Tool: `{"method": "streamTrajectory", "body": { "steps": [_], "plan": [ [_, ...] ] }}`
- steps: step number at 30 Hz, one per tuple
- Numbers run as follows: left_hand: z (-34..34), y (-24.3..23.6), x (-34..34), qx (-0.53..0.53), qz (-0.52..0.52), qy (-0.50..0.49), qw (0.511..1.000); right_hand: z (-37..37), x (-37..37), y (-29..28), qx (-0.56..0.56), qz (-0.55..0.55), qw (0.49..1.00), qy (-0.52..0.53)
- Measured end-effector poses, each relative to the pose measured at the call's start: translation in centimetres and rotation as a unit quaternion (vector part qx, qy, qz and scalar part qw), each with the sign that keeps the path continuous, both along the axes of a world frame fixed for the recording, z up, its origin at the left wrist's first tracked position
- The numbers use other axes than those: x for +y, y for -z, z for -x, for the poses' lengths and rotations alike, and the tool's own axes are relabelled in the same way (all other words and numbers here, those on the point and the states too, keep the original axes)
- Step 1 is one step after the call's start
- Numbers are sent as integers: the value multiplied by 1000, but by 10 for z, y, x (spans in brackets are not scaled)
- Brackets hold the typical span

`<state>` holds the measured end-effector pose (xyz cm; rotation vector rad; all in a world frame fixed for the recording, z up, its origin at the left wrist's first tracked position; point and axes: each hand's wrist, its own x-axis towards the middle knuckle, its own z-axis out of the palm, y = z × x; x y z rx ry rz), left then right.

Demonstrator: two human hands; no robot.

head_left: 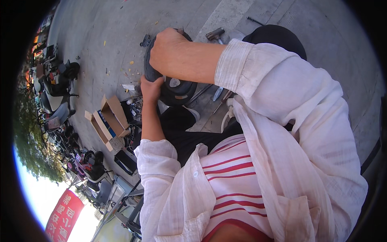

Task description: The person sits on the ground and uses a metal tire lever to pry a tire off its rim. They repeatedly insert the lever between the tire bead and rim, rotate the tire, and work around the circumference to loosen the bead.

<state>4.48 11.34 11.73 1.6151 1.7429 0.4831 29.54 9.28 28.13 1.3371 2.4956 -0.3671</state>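
Observation:
A black tire point(150, 69) stands in front of me around a dark wheel hub point(177, 94) with a pale metal centre. My left hand point(151, 89) grips the tire's near left edge, thumb on top. Across the upper part of the wheel reaches my right hand point(170, 52), closed in a fist against the tire. Its fingers are turned away, so what they hold is hidden. A dark tip pokes out just beyond that fist.
Right of the wheel lie a hammer-like metal tool point(215, 34), a blue-handled tool point(217, 94) and a black round seat point(278, 38). An open cardboard box point(109, 121) sits at the left beside small metal parts point(135, 109). Parked scooters point(60, 80) line the far left.

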Motion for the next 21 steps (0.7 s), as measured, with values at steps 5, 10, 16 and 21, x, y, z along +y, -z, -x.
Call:
{"method": "streamTrajectory", "body": {
  "steps": [5, 10, 16, 21],
  "plan": [
    [-4, -8, -1, 8, 27, -4, 1000, -11, -3, 10, 41, -6, 999, 15],
    [-7, -9, -4, 10, 13, -41, 999, -22, -16, 54, 69, -28, 994, 76],
    [-3, -1, 2, 2, 5, -54, 999, -33, -39, 114, 211, -97, 961, 151],
    [11, 8, 9, -22, -4, -62, 998, -22, -48, 147, 295, -62, 931, 203]
  ]
}}
